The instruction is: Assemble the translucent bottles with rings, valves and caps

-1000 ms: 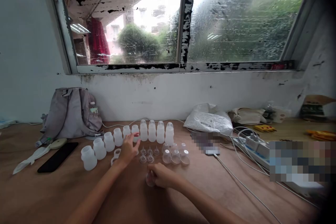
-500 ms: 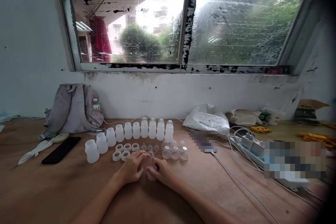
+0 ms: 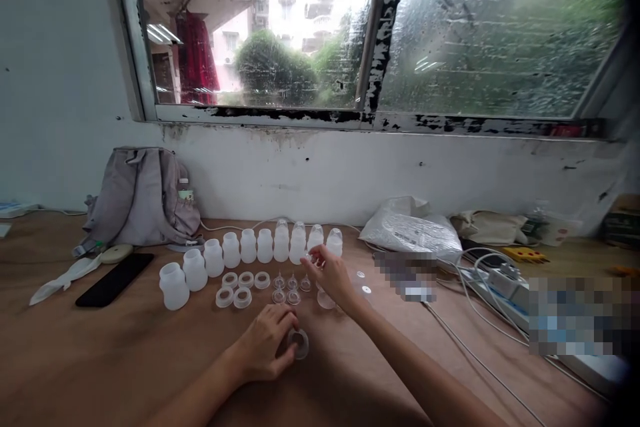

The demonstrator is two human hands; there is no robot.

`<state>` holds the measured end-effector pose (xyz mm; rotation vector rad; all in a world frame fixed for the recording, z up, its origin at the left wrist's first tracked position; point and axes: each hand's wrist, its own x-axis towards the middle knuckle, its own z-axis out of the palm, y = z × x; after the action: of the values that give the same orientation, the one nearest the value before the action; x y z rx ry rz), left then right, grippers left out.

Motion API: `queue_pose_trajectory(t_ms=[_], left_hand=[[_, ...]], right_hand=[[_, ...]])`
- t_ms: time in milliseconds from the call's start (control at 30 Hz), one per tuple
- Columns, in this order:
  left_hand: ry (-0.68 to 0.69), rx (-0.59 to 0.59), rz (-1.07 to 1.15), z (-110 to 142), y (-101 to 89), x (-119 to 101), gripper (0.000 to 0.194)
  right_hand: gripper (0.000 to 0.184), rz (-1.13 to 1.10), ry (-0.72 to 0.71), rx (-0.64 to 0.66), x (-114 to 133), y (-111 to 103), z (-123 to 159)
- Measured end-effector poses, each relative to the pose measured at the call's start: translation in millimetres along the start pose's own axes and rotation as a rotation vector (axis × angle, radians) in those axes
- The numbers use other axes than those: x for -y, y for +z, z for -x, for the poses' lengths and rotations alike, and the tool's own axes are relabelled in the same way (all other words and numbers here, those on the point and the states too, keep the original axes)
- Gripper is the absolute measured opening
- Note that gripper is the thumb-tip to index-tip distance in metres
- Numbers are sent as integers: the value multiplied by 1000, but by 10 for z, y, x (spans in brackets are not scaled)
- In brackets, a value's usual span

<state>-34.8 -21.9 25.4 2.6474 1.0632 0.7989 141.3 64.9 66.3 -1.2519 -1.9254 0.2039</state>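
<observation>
My left hand point(image 3: 270, 340) is low on the table, its thumb and fingers closed on a round translucent bottle part point(image 3: 301, 345) with a ring-like rim. Farther forward, my right hand point(image 3: 331, 277) has its fingers pinched together in front of the capped bottles point(image 3: 281, 243). What they hold, if anything, is too small to make out. Clear bottle nipples point(image 3: 279, 297) stand between my hands and the bottles. Left of them lie several white collar rings point(image 3: 243, 297). A clear dome cap point(image 3: 327, 300) is partly hidden under my right hand.
Several uncapped frosted bottles point(image 3: 175, 287) curve along the left. A black phone point(image 3: 115, 280), a grey backpack point(image 3: 143, 203) and a plastic bag point(image 3: 413, 230) surround the parts. Cables and a power strip point(image 3: 595, 363) occupy the right side.
Both hands were together near the nipples. The right has moved forward and right, leaving the round part in my left hand, which has come slightly back. The view has shifted a little.
</observation>
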Motion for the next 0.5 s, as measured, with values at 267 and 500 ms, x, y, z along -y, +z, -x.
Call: queue_pose_trajectory(t_ms=[267, 500], left_hand=[[-52, 33, -71, -38, 86, 99, 20], [-291, -252, -247, -16, -4, 458, 20]], right_hand=[[18, 494, -81, 479, -40, 42, 14], [14, 639, -143, 600, -21, 133, 146]])
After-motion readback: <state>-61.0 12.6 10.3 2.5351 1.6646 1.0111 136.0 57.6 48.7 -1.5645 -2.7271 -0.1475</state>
